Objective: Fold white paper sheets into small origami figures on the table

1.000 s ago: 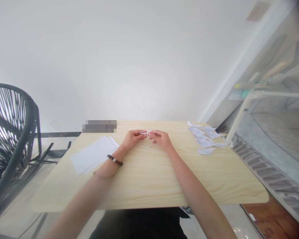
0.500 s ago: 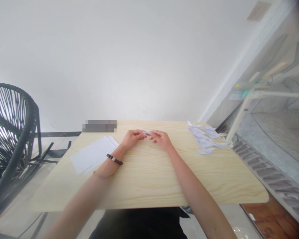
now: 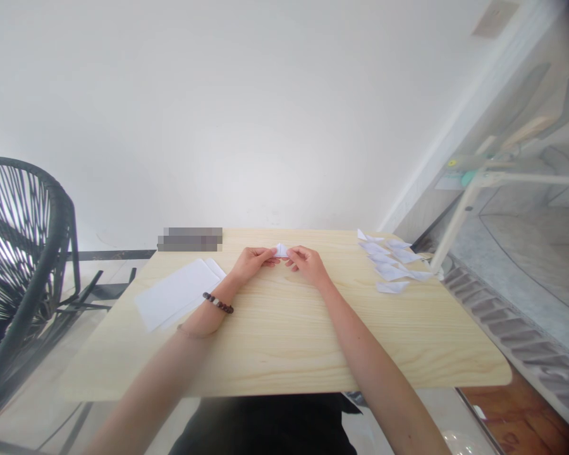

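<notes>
Pinching its left end between thumb and fingers, the left hand (image 3: 255, 262) holds a small folded paper (image 3: 281, 251), while the right hand (image 3: 307, 262) pinches the right end in the same way. The hands are near each other, with the white piece between them and its peaked middle pointing toward the wall (image 3: 265, 126). It is in the far half of the pale wooden worktop (image 3: 294, 341); whether it touches the surface, I cannot tell. A dark beaded bracelet (image 3: 218, 303) circles the left wrist.

Beside the left forearm lie flat white sheets (image 3: 177, 294), overlapping and set at a slant. Well apart from the right hand, near the right edge, sits a cluster of folded white pieces (image 3: 384, 272), some resting against or over others. A pixelated block (image 3: 189, 240) hides whatever is at the far left corner. Left of the worktop stands a dark, corded chair (image 3: 59, 218).
</notes>
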{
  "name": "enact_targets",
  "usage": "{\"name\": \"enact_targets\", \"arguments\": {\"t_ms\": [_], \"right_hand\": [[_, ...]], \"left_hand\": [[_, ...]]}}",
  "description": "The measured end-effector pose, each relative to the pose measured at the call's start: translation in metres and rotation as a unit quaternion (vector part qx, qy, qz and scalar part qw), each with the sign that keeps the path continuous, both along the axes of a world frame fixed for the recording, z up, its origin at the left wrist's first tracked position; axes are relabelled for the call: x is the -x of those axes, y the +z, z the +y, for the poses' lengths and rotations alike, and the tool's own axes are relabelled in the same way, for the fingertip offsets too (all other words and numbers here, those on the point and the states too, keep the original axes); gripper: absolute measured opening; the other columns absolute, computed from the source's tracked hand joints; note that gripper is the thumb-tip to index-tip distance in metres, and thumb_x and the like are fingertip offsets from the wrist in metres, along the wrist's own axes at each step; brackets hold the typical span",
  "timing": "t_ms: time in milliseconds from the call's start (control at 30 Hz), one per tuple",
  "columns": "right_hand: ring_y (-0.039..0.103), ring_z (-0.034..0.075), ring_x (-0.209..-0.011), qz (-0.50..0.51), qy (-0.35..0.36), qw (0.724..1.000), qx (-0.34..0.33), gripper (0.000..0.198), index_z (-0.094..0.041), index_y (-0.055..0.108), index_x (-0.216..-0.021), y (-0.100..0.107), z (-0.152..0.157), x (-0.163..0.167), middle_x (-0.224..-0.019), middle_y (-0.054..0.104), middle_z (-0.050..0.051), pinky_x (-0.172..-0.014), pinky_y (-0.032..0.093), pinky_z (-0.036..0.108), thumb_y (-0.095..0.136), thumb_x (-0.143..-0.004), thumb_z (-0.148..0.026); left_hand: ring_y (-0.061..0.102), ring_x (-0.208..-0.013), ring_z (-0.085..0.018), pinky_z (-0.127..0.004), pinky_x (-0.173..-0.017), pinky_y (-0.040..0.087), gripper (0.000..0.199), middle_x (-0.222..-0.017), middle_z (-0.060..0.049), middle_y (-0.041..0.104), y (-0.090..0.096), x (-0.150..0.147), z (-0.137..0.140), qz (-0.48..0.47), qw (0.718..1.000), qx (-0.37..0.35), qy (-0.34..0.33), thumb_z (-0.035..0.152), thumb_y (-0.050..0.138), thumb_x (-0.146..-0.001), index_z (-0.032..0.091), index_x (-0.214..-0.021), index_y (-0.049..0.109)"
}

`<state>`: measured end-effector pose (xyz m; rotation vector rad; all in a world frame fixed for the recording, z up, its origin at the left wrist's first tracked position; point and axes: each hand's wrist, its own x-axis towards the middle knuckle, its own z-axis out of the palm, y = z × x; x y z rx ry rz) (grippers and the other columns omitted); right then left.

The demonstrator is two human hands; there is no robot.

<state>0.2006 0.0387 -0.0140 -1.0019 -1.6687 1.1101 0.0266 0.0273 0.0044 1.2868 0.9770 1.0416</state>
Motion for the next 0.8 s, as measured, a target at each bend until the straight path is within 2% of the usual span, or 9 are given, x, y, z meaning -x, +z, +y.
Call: {"name": "enact_targets", "arguments": {"t_ms": [367,667,800], "right_hand": [[0.06,0.013,-0.063,-0.006,-0.014,1.0,-0.005,0.028,-0.017,0.053,-0.081,0.0007,-0.0005,0.0013,-0.081,0.062,0.006,-0.048,0.049,0.021,0.047,-0.073,-0.043],[0.059,0.012,-0.063,-0.011,-0.039,0.999,-0.013,0.03,-0.017,0.051,-0.08,0.0021,-0.0045,0.0029,-0.069,0.062,0.004,-0.05,0.049,0.022,0.044,-0.074,-0.046],[0.057,0.012,-0.06,-0.023,-0.044,0.998,-0.03,0.03,-0.017,0.051,-0.077,0.0042,-0.0056,0.0034,-0.066,0.061,0.003,-0.05,0.049,0.022,0.044,-0.074,-0.046]], "left_hand": [[0.058,-0.069,-0.014,-0.027,-0.071,0.045,0.03,-0.074,-0.005,0.066,0.0051,0.0009,-0.0045,0.056,0.998,-0.029,0.017,0.037,0.065,-0.059,0.012,-0.077,0.064],[0.059,-0.078,-0.019,-0.032,-0.076,0.046,0.039,-0.08,-0.007,0.066,-0.0008,-0.0013,-0.0019,0.007,1.0,-0.016,0.021,0.042,0.061,-0.062,0.01,-0.085,0.064],[0.058,-0.082,-0.02,-0.032,-0.078,0.045,0.038,-0.08,-0.007,0.066,0.0007,-0.0018,-0.0028,0.009,0.999,-0.016,0.03,0.043,0.062,-0.061,0.011,-0.081,0.066]]}}
